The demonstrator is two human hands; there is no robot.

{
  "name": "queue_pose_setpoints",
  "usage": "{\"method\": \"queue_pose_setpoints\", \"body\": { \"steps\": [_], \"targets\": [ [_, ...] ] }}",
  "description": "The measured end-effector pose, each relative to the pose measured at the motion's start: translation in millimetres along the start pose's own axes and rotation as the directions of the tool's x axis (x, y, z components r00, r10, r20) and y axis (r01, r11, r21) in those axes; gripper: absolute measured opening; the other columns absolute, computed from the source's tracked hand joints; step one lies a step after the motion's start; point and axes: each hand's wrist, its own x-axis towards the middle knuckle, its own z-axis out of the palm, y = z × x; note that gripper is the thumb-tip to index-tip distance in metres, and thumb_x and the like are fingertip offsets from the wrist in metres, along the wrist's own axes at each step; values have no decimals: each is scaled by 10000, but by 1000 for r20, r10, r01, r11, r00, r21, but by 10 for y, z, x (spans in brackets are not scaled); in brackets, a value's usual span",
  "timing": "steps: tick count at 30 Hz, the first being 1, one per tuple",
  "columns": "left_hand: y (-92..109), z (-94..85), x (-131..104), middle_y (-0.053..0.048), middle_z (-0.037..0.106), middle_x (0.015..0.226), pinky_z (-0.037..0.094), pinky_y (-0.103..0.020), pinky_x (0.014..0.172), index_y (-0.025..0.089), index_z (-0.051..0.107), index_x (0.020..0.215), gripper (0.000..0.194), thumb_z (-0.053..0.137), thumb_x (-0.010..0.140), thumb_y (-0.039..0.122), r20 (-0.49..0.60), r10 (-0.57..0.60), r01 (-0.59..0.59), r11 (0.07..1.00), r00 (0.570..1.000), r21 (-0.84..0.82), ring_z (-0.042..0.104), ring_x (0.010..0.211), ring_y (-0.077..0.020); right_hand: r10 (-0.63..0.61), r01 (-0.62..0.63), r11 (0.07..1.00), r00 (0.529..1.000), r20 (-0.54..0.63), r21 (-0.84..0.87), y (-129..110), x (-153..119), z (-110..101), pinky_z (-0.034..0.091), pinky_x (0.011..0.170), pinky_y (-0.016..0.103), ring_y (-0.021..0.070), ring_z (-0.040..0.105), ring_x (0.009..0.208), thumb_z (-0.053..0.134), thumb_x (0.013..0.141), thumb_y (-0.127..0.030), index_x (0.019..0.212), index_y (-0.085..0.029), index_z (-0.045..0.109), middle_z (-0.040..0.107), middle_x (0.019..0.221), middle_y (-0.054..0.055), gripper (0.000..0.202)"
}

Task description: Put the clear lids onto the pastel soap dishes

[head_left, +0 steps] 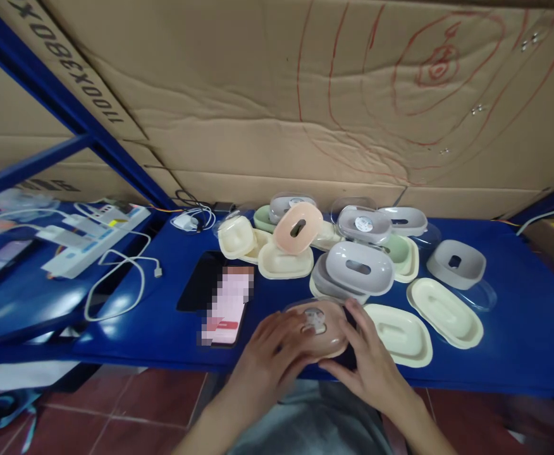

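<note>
At the shelf's front edge, a peach oval soap box [330, 325] with a clear lid and a round sticker is between my hands. My left hand [268, 354] lies over its left end, fingers wrapped across the lid and sticker. My right hand [370, 363] curls round the right end, thumb at the near side and fingertips at the far rim. Just beyond sits a grey slotted tray [376, 284], stacked on other grey and cream pieces. Close to my right hand lies a cream oval tray [400, 335]. The underside of the held box is hidden.
More soap box parts stand behind: a tilted peach tray [284, 229], a grey holder [469, 268] and several clear lids. A phone [229, 309] lies left, with a dark flat object [198, 287]. Further left are a power strip [92, 243] and cables. Cardboard [239, 82] backs the blue shelf [139, 322].
</note>
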Motion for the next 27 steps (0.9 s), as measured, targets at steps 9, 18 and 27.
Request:
{"method": "queue_pose_setpoints", "body": {
  "steps": [9, 18, 27],
  "targets": [
    [83, 110, -105, -117, 710, 1406, 486, -528, 1212, 250, 658, 1409, 333, 650, 1076, 252, -13, 60, -58, 994, 998, 96, 641, 1376, -269, -2, -12, 994, 992, 127, 104, 29, -14, 14, 536, 1210, 539, 311, 419, 1596, 699, 1034, -360, 1609, -207, 474, 556, 1613, 162, 636],
    [44, 251, -217, -97, 721, 1392, 379, -494, 1281, 259, 701, 1338, 322, 706, 1032, 159, -89, 77, -71, 995, 993, 65, 620, 1398, -236, -39, 32, 998, 991, 125, 59, 13, -8, -5, 539, 1206, 540, 319, 417, 1597, 709, 1029, -344, 1600, -190, 492, 577, 1589, 164, 630],
    [-40, 295, -287, -111, 726, 1369, 376, -519, 1276, 253, 707, 1336, 378, 722, 995, 91, -113, 117, -112, 992, 987, 49, 615, 1399, -254, -78, 86, 996, 973, 218, -27, 3, -18, -53, 530, 1223, 476, 309, 327, 1641, 647, 1050, -200, 1679, -216, 407, 439, 1713, 135, 674]
  ]
}}
